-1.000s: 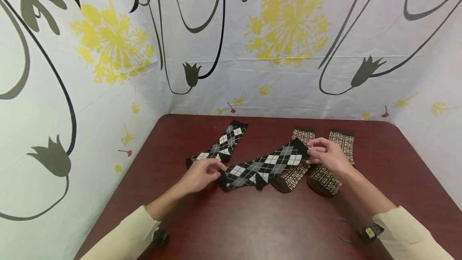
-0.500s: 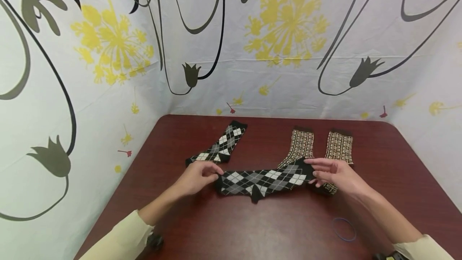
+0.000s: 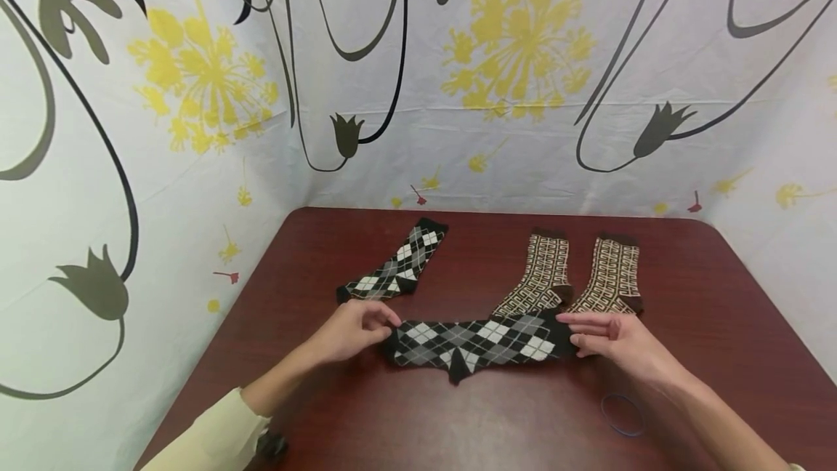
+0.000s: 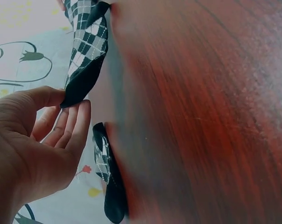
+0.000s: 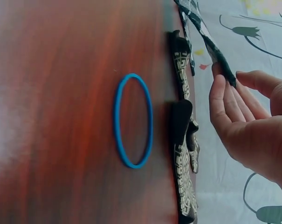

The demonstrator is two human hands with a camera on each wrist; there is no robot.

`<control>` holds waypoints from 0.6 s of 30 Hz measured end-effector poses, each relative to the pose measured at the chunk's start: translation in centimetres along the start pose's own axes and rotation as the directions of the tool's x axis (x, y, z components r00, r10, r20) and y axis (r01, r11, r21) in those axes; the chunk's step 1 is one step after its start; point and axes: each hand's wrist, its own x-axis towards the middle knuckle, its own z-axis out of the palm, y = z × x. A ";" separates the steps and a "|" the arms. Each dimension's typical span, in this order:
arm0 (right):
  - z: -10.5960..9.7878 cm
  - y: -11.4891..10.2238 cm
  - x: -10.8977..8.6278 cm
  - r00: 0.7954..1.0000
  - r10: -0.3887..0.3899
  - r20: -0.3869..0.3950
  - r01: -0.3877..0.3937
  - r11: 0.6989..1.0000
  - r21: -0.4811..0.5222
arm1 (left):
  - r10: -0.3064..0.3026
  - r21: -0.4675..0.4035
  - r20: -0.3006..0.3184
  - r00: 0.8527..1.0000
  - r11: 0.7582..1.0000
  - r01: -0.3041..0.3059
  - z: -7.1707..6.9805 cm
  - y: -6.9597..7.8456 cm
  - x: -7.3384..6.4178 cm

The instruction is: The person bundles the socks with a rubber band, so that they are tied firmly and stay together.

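Observation:
A black, grey and white argyle sock (image 3: 484,340) stretches sideways between both hands above the near middle of the table, its black heel hanging down. My left hand (image 3: 353,329) pinches the toe end between thumb and fingertips, plain in the left wrist view, where the black toe (image 4: 82,86) shows. At the other end, my right hand (image 3: 621,340) pinches the black cuff (image 5: 227,72) with thumb and fingers. Behind the left hand lies a matching argyle sock (image 3: 399,264). Two brown and cream patterned socks (image 3: 546,267) lie behind the held one, their toes hidden by it.
A thin blue ring-shaped band (image 5: 150,121) lies on the dark red wooden table (image 3: 392,427), nearer me than the right hand. Fabric with yellow and grey flower prints (image 3: 445,78) hangs behind and to the left of the table.
Both hands have brought the argyle sock nearer to me, the right hand farther than the left. The sock has turned from slanted to nearly level, uncovering more of the patterned socks.

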 end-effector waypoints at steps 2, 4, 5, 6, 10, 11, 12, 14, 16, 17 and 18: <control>0.3 0.2 -0.3 1.000 -0.002 -0.017 0.001 1.000 -0.014 | -0.002 -0.004 0.018 1.000 1.000 0.002 0.0 -0.1 -0.1; 0.5 0.3 -0.7 0.999 0.002 -0.036 -0.003 0.999 -0.041 | -0.007 -0.008 0.037 0.999 1.000 0.007 0.1 -0.2 -0.2; 0.6 0.3 -0.8 0.999 0.006 -0.044 -0.009 0.998 -0.058 | -0.008 -0.007 0.048 0.999 1.000 0.008 0.1 -0.2 -0.2; 0.8 0.3 -1.0 0.999 0.011 -0.050 -0.015 0.997 -0.077 | -0.010 -0.009 0.059 0.998 1.000 0.010 0.1 -0.3 -0.2; 1.2 0.5 -1.5 0.997 0.050 -0.057 -0.056 0.992 -0.114 | -0.012 -0.016 0.098 0.995 1.000 0.014 0.1 -0.5 -0.2; 1.3 0.6 -1.6 0.997 0.060 -0.053 -0.066 0.991 -0.116 | -0.008 -0.017 0.104 0.995 1.000 0.010 0.1 -0.5 -0.3; 1.3 0.7 -1.7 0.997 0.068 -0.047 -0.073 0.991 -0.114 | -0.006 -0.017 0.111 0.994 1.000 0.008 0.0 -0.5 -0.3; 1.5 0.9 -1.8 0.996 0.078 -0.034 -0.081 0.991 -0.102 | 0.001 -0.011 0.122 0.993 1.000 0.000 0.0 -0.5 -0.2; 1.5 1.1 -1.9 0.997 0.080 -0.018 -0.081 0.992 -0.097 | 0.011 -0.001 0.130 0.991 1.000 -0.011 0.0 -0.6 -0.2; 1.6 1.2 -1.9 0.997 0.076 -0.008 -0.076 0.992 -0.096 | 0.016 0.007 0.133 0.991 1.000 -0.017 -0.1 -0.6 -0.2; 1.6 1.3 -1.9 0.997 0.072 -0.001 -0.071 0.992 -0.100 | 0.021 0.014 0.136 0.991 1.000 -0.023 -0.1 -0.7 -0.2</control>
